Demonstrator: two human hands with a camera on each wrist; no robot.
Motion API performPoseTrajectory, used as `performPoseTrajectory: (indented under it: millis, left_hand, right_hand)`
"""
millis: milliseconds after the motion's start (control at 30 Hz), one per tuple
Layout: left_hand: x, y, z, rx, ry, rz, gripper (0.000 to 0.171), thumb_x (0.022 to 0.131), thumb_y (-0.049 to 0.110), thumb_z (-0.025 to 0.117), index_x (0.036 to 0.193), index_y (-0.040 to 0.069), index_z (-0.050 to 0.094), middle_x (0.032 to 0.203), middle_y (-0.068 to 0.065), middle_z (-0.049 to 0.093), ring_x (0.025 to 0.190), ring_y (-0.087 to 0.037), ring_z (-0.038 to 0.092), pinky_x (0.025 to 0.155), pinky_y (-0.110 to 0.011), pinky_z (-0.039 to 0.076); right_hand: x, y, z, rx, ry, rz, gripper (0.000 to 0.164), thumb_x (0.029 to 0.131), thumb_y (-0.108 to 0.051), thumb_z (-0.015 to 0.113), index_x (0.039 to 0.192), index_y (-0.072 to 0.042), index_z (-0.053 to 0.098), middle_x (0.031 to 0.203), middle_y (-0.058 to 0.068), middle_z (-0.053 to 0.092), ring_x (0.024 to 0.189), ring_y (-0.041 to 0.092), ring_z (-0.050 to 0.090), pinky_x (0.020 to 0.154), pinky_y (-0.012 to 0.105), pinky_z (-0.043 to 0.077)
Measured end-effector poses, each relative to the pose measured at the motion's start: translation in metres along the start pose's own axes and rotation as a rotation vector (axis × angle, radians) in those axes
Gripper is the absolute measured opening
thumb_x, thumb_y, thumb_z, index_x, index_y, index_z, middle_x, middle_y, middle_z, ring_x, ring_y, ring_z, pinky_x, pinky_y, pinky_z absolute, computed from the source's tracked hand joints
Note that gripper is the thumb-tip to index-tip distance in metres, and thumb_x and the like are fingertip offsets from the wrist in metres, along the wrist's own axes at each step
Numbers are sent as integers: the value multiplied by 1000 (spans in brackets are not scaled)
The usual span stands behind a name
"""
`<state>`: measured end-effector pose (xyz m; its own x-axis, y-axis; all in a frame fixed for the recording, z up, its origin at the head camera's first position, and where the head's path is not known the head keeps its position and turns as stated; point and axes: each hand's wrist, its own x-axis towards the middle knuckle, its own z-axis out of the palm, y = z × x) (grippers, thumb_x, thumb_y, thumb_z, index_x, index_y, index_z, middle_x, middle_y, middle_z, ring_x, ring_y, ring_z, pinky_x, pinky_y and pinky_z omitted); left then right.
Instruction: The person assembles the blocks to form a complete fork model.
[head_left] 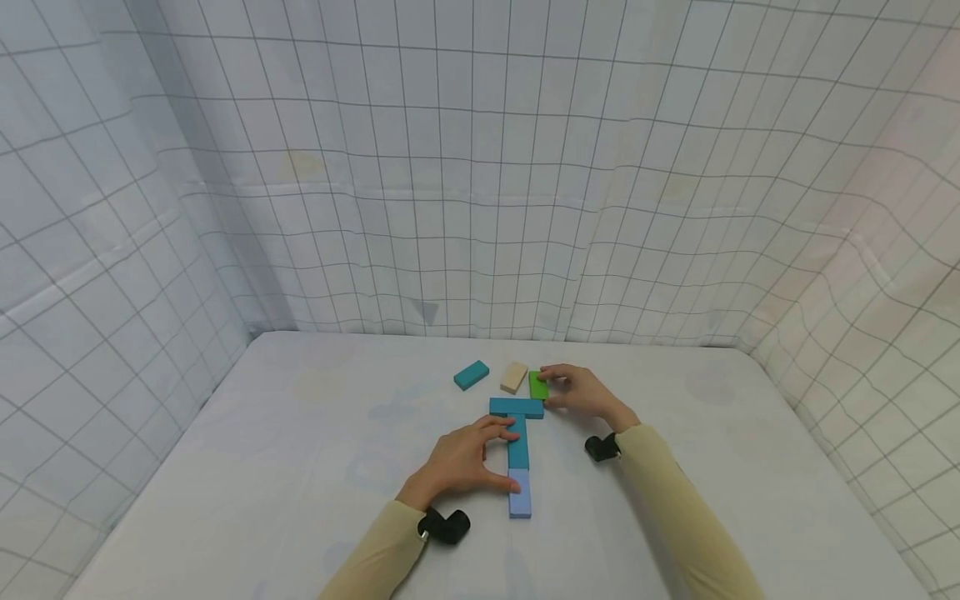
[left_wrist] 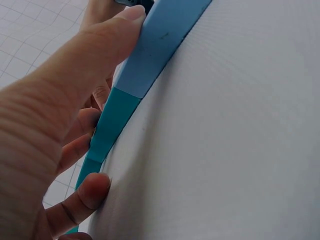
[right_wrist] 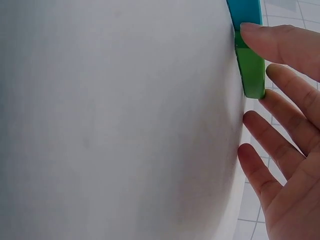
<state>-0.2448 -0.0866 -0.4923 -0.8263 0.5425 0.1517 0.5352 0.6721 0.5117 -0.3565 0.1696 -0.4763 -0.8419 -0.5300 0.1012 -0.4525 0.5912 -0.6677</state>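
My right hand (head_left: 588, 393) holds a small green block (head_left: 538, 386) by its right side, thumb at the near end and fingertips toward the far end. The right wrist view shows the green block (right_wrist: 252, 75) against a teal block (right_wrist: 246, 12). A crosswise teal block (head_left: 516, 407) meets another teal block (head_left: 517, 442) running toward me, and a light blue block (head_left: 520, 496) continues that line. My left hand (head_left: 463, 458) lies along the left of this line, thumb touching the light blue block (left_wrist: 160, 45) and fingers spread beside the teal block (left_wrist: 115, 120).
Beyond the crosswise block lie a loose teal block (head_left: 471, 375), tilted, and a cream block (head_left: 513, 377). They rest on a white table (head_left: 300, 458). Grid-patterned white curtains (head_left: 480, 208) enclose the back and sides.
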Motion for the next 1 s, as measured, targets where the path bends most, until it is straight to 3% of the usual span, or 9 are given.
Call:
performPoseTrajectory:
  millis: [167,433,567,700,800,1000]
  left_hand:
    - [0,1,-1,-5,-1,1,76,66,71,70,127,28,61,141,13,43,67,0,47,58,-20,40]
    - [-1,0,-1,-7,-12,-7,76,66,72,69,128,28,60,141,13,42,68,0,48,58,-21,40]
    - [-1,-1,-1,-7,-9,-6,75,66,70,70,128,28,60,141,13,42,68,0,48,58,-20,41]
    - [-1,-1,1,-16,2,4,74,66,69,71,127,28,60,140,14,43,68,1,48,59,-20,41]
    - [-1,-1,2,-24,6,10,74,66,70,71,126,28,61,140,14,43,68,1,48,60,-19,41]
    - [-2,-1,0,-18,11,2,74,66,71,70,126,29,61,140,15,43,67,1,48,59,-20,41]
  right_hand:
    - [-1,-1,-1,-3,-5,-2,42,78,-8,77,119,-6,65,137,11,50,126,31,43,101,45,35]
    - [-1,-2,-4,5,8,-41,37,81,5,62,116,-2,66,135,17,50,126,34,43,98,48,38]
    - [6,-7,-5,21,25,-14,29,89,-3,58,117,-1,65,130,18,54,121,35,47,94,49,41]
    - [17,-17,-4,5,32,94,31,94,-21,58,120,-4,65,128,15,56,119,35,49,94,50,41]
    - [26,-23,-2,-23,13,145,39,93,-28,62,122,-3,63,126,15,57,115,34,52,93,47,42]
    - [39,-34,5,-99,-24,169,54,84,-31,73,124,4,59,120,19,59,107,32,56,89,44,45]
